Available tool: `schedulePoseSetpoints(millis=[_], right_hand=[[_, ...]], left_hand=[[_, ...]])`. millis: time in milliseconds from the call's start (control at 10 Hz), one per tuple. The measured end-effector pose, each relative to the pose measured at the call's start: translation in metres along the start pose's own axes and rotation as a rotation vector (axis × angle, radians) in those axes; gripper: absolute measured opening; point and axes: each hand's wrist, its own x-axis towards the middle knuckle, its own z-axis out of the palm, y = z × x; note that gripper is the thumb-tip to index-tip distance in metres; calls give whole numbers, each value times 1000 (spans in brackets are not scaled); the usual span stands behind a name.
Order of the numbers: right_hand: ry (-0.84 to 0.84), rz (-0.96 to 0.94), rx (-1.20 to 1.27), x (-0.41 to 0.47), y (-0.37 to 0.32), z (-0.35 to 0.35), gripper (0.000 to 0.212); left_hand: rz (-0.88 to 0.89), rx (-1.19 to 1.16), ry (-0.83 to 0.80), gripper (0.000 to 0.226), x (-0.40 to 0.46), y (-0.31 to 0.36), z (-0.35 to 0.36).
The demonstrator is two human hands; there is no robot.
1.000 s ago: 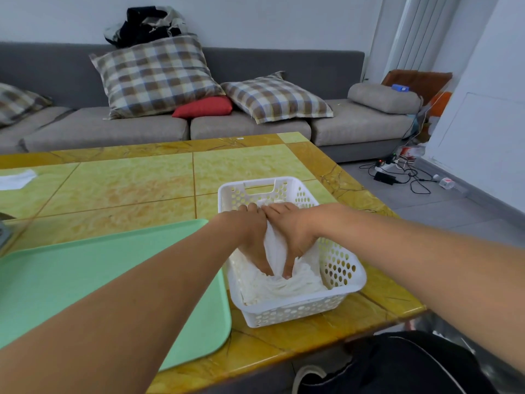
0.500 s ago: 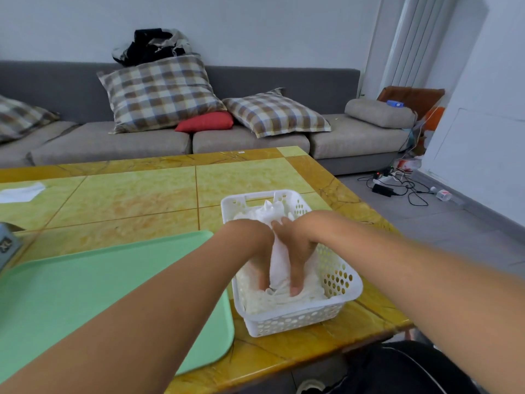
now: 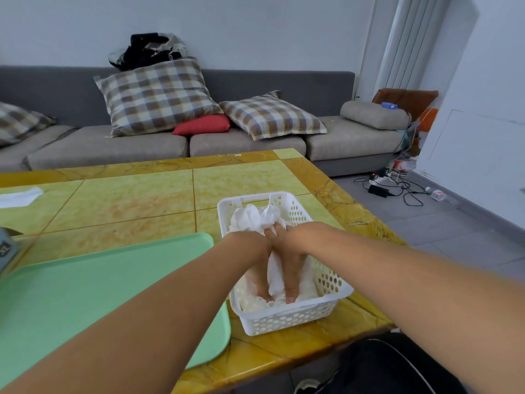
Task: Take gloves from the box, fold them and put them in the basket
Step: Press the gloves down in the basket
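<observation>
- Pressing down with both hands: left hand (image 3: 257, 268) and right hand (image 3: 289, 265) side by side, fingers straight and pointed toward the near wall of the basket (image 3: 287, 319), a folded white glove (image 3: 275, 275) sandwiched between them.
- No curl around the cloth visible; fingers flat against it, pushing rather than pinching, fingertips buried at the near end.
- Compared with a second ago: reach deeper into the basket, fingers stretched longer along the glove instead of bunched near its top.
- Behind the knuckles, at the far end of the basket, now a crumpled heap of white gloves (image 3: 255, 218) in plain sight, hidden by the wrists a second ago.
- Likely meaning: glove already delivered and being tucked flat onto the pile; release and withdrawal judged to be next.
- Under and around the fingers: more white gloves lining the basket floor.
- Pose: both forearms stretched forward and converging, wrists touching or nearly so above the basket's middle, palms facing each other.
- Left of the grip: green tray (image 3: 85, 294), touching or just beside the basket.
- Beneath everything: yellow tiled table (image 3: 142, 200), basket near its right corner.
- Far left edge: part of a grey box (image 3: 5, 248), barely in view.
</observation>
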Motion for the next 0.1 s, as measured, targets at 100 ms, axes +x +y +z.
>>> schedulePoseSetpoints(millis=[100], right_hand=[[-28, -23, -41, -21, 6, -20, 145]], left_hand=[[45, -67, 64, 58, -16, -11, -8]])
